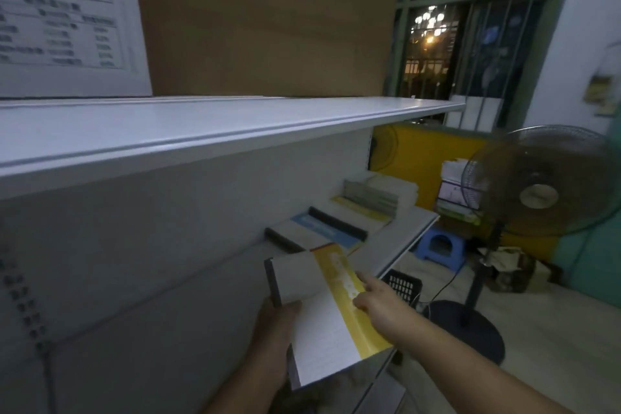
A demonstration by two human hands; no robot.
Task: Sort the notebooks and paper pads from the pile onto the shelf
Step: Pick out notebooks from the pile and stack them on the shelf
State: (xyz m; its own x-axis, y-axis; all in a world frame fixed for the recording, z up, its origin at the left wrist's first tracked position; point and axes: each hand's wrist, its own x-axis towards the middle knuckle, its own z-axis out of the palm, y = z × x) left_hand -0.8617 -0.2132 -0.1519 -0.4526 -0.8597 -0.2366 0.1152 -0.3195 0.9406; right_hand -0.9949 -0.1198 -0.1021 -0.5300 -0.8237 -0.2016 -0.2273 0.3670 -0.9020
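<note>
yellow-edged pad in left hand's grip, lengthwise away, right hand's straight forefinger atop

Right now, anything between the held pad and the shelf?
Nothing visible. The left hand grips the pad, the right hand touches it, and the shelf lies straight ahead; a blue pad lies farther along it.

Two bare arms in dim light
The left hand and right hand are bare, forearms uncovered to the frame's edge.
</note>
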